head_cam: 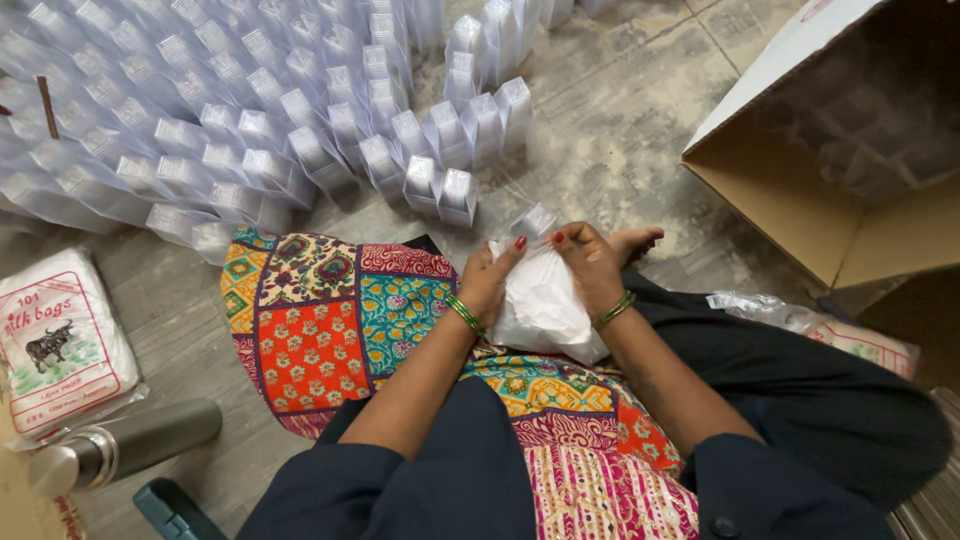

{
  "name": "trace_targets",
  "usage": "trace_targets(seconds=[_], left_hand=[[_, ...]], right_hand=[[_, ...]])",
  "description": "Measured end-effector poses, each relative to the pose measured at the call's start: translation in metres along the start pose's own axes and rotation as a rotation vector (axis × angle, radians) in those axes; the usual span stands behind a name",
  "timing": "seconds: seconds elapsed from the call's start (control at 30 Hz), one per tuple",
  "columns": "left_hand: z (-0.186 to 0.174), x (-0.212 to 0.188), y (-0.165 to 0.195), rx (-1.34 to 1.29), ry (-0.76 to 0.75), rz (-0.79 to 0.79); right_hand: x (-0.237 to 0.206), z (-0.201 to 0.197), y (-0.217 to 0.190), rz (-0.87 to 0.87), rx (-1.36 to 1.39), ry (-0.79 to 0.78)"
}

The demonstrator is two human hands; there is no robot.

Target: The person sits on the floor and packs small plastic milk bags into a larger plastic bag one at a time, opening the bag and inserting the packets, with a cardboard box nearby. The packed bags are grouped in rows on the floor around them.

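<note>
Head view: left hand (492, 282) and right hand (590, 268) both pinch the top edge of a white plastic bag (543, 300), fingers closed on it, above the patchwork cloth (330, 310). Bag looks light, soft, slippery film; grip at the mouth. Clear sachet rows (250, 120) lie beyond the cloth.

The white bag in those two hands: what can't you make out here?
- White bag: its contents, head view; the opaque plastic, the left hand and the right hand cover it.
- Cardboard box: cut off by the top and right edges; its inside is shadowed and blurred.
- Clear containers: the rows run off the top and left edges.
- Steel flask: its cap end is partly hidden by the packet.
</note>
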State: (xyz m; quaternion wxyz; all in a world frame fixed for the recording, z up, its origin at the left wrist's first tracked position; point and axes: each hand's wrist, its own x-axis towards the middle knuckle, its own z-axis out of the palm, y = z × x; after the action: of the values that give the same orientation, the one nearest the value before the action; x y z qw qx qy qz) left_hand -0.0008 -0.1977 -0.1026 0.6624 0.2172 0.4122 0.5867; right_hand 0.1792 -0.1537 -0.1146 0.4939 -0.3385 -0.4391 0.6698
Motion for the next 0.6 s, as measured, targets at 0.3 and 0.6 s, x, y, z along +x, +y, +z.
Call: trace_targets(seconds=[0.3, 0.6], left_hand=[[-0.011, 0.018, -0.026, 0.093, -0.001, -0.144], [-0.011, 0.005, 0.008, -0.039, -0.198, -0.399]], right_hand=[[0.003, -0.023, 0.019, 0.073, 0.091, 0.009], [-0.004, -0.05, -0.035, 0.544, -0.226, -0.508]])
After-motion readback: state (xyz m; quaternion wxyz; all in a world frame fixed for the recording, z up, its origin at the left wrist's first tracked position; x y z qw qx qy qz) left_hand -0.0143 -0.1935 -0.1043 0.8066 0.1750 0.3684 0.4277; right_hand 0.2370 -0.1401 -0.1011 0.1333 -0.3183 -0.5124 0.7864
